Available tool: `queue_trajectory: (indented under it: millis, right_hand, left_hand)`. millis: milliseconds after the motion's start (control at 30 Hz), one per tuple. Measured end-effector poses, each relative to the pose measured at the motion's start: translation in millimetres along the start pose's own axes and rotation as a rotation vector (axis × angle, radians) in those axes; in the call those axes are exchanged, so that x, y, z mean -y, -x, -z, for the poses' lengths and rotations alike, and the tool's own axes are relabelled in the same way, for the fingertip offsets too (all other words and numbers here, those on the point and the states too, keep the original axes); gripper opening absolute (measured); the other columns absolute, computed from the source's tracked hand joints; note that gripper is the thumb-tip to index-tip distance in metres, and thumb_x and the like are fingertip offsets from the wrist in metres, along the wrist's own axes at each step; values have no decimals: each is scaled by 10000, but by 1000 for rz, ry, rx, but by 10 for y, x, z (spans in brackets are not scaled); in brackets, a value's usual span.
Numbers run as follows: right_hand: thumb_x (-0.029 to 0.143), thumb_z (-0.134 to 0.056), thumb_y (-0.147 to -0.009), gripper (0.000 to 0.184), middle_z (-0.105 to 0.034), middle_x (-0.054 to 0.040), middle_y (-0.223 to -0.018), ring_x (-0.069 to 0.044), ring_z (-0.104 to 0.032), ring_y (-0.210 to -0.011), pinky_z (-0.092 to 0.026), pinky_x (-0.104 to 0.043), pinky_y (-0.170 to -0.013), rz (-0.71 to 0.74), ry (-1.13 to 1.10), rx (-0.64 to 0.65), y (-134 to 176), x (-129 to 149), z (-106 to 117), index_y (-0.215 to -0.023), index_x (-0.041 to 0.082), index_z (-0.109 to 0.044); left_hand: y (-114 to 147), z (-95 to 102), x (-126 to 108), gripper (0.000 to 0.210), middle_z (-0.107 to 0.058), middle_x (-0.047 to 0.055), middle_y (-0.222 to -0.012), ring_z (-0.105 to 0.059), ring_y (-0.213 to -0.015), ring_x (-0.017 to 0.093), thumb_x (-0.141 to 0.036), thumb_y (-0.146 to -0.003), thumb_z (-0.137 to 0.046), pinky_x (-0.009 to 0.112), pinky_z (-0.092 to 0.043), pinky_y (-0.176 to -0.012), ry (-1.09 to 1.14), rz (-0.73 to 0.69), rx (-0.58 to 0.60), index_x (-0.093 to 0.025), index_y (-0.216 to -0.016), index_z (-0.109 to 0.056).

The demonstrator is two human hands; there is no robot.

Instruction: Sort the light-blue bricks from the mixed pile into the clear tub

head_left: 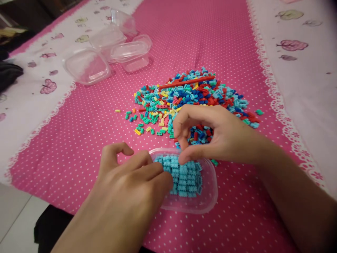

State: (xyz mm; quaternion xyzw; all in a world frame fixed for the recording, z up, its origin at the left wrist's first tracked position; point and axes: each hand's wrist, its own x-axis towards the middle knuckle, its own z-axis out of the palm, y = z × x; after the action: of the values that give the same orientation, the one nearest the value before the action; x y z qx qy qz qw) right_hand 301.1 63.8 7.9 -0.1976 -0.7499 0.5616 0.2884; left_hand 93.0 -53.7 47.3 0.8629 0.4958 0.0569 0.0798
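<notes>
A clear plastic container (207, 205) sits near the front of the table, with light blue toy building bricks (185, 179) packed in close rows inside. My left hand (137, 179) reaches over its left side, palm down. The fingers are bent and partly spread, the outer one lifted clear of the container; the tips over the bricks and the thumb are hidden. Above the container's far edge, my right hand (210, 133) curves with thumb and fingers apart, and no brick shows between them. Behind it lies a heap of small mixed-colour bricks (184, 96), partly covered by this hand.
A long red stick (186, 82) rests across the heap. Loose green and yellow bricks (147, 119) are scattered at its left. Several clear containers (88, 66) stand at the back left. A pink dotted cloth (86, 119) with lace edges covers the table.
</notes>
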Motion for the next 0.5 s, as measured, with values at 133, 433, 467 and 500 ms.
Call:
queue_trajectory:
  millis: [133, 433, 467, 500]
  right_hand:
    - [394, -830, -832, 291, -674, 59, -844, -109, -649, -772, -491, -243, -732, 0, 48, 33, 7, 4, 11, -959, 222, -632]
    - [397, -805, -855, 279, -687, 61, -857, -114, -672, -790, -496, -243, -750, 10, 103, 34, 6, 13, 26, -1012, 232, -642]
    - [404, -805, -853, 286, -689, 61, -854, -117, -676, -795, -496, -243, -748, 6, 103, 35, 6, 14, 27, -1018, 233, -645]
    - [411, -805, -852, 292, -691, 60, -853, -120, -679, -800, -495, -244, -746, 2, 105, 39, 6, 16, 28, -1024, 235, -648]
  left_hand:
    - [-120, 19, -30, 348, -673, -56, -669, -532, -674, 184, -123, -992, -469, 451, -230, -866, -68, -61, 6, -254, -725, -648]
    - [-236, -2, -45, 342, -598, -30, -572, -475, -607, 203, -5, -825, -523, 453, -305, -820, -127, -110, 8, -254, -604, -602]
    - [-229, -6, -55, 340, -580, -22, -570, -464, -612, 211, -4, -812, -509, 459, -296, -816, -143, -114, 6, -256, -596, -584]
    - [-219, -9, -67, 335, -571, -17, -584, -461, -626, 218, -6, -808, -497, 465, -289, -822, -160, -114, 13, -258, -602, -574]
